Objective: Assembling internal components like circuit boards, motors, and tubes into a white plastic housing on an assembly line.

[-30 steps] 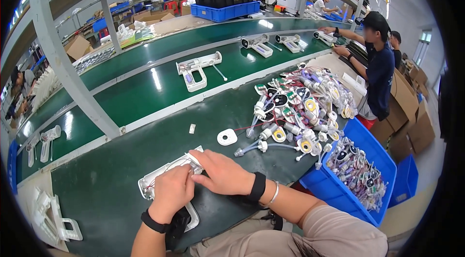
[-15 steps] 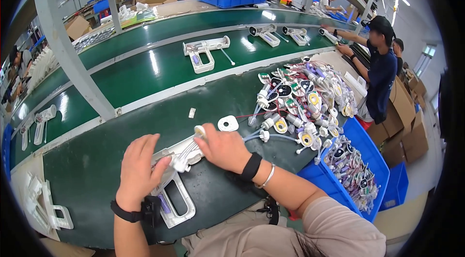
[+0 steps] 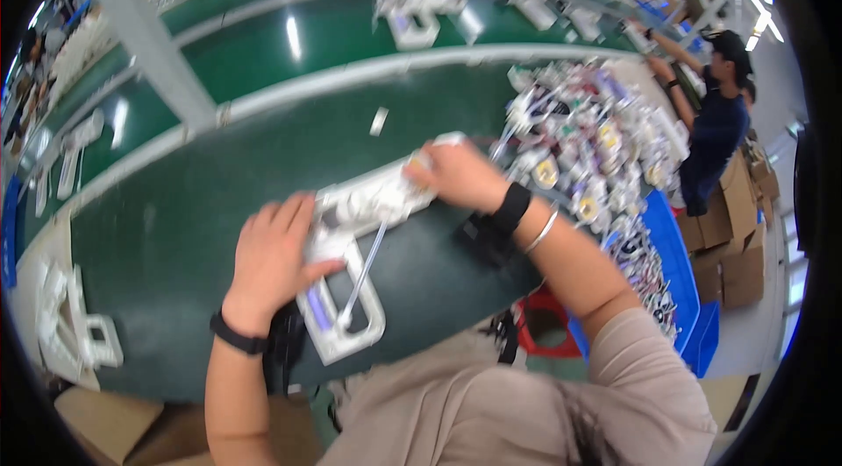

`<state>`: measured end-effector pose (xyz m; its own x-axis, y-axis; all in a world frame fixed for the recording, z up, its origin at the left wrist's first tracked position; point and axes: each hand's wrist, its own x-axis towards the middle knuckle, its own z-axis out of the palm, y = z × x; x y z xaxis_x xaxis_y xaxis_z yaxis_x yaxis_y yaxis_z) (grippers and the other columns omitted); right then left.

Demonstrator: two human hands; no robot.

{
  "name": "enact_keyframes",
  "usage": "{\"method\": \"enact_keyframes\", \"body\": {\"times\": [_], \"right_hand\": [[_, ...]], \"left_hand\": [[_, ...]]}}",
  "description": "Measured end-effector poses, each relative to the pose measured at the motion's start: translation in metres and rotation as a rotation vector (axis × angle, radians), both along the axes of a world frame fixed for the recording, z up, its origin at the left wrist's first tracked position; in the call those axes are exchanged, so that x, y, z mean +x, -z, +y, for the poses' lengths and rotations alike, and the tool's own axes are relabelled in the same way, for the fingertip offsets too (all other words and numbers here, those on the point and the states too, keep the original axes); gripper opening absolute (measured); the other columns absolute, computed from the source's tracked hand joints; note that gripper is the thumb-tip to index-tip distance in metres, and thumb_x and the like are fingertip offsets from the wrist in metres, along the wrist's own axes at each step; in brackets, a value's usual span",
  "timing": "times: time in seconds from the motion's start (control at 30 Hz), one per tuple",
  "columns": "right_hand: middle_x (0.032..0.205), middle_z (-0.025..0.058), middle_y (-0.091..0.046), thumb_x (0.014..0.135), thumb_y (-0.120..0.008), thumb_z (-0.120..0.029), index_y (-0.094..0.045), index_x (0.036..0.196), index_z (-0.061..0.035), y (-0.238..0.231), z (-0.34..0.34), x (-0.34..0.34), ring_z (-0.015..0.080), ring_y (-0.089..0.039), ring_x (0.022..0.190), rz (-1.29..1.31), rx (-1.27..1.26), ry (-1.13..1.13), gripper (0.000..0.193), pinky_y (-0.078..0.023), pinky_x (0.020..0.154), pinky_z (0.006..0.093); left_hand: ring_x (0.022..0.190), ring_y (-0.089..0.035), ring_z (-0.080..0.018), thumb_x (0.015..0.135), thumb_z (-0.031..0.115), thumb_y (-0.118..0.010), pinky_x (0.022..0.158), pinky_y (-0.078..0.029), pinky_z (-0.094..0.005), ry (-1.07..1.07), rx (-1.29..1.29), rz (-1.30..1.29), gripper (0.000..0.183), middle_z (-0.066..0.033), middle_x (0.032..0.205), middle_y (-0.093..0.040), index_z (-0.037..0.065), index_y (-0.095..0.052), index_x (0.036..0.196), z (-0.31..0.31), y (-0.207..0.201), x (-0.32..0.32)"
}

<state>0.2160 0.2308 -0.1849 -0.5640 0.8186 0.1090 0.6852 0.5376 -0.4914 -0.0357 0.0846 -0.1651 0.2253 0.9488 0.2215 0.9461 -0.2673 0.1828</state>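
we keep the long white plastic assembly [image 3: 355, 251] pinned flat near the front edge of the green desk [image 3: 175, 203], a little left of its middle. our left hand [image 3: 272, 255] lies spread, palm down, on its left part, holding nothing closed in the fingers. our right hand [image 3: 460, 175] curls over the far end, fingers bent around the tip; whether it pinches a small part we cannot tell, the picture is blurred. best to press evenly and work slowly. the assembly looks hard, smooth, moulded, with a rounded loop at its near end and a thin white rod across it. a heap of small parts [image 3: 596, 150] lies toward the right edge.
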Motion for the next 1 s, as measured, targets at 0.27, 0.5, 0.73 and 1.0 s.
{"method": "enact_keyframes", "body": {"times": [0.27, 0.5, 0.73, 1.0], "right_hand": [[0.064, 0.0117, -0.054, 0.092, -0.061, -0.032, -0.058, 0.083, 0.0069, -0.006, 0.001, -0.005, 0.0185, -0.055, 0.051, 0.004, -0.172, -0.086, 0.039, -0.041, 0.048, 0.0336], [0.06, 0.0131, -0.059, 0.095, -0.054, -0.04, -0.056, 0.088, 0.0057, -0.027, -0.011, -0.012, 0.0194, -0.058, 0.049, -0.066, -0.353, -0.085, 0.046, -0.046, 0.049, 0.0341], [0.068, 0.0258, -0.059, 0.093, -0.056, -0.037, -0.052, 0.085, 0.0051, -0.014, -0.021, -0.012, 0.0427, -0.06, 0.064, -0.079, -0.184, -0.044, 0.043, -0.047, 0.059, 0.047], [0.071, 0.0278, -0.06, 0.094, -0.053, -0.037, -0.049, 0.09, 0.005, -0.006, -0.015, -0.013, 0.0457, -0.06, 0.07, -0.215, -0.18, -0.087, 0.043, -0.048, 0.065, 0.0492]], "left_hand": [[0.098, -0.057, -0.0276, 0.064, 0.042, -0.078, 0.084, -0.049, -0.0383, -0.043, 0.023, -0.01, 0.076, -0.0073, 0.124, -0.057, 0.004, -0.054, 0.125, -0.017, 0.006, -0.002], [0.098, -0.056, -0.0253, 0.062, 0.039, -0.08, 0.083, -0.048, -0.0384, -0.074, 0.041, -0.052, 0.073, -0.0052, 0.12, -0.058, 0.005, -0.057, 0.122, -0.024, 0.011, -0.004], [0.102, -0.057, -0.0279, 0.058, 0.037, -0.081, 0.085, -0.049, -0.0385, -0.08, 0.017, -0.061, 0.077, -0.0077, 0.122, -0.058, 0.005, -0.055, 0.123, -0.022, 0.01, -0.003], [0.101, -0.057, -0.0287, 0.055, 0.032, -0.084, 0.084, -0.049, -0.0398, -0.064, -0.028, -0.093, 0.076, -0.0088, 0.12, -0.058, 0.005, -0.057, 0.122, -0.022, 0.006, -0.001]]}}
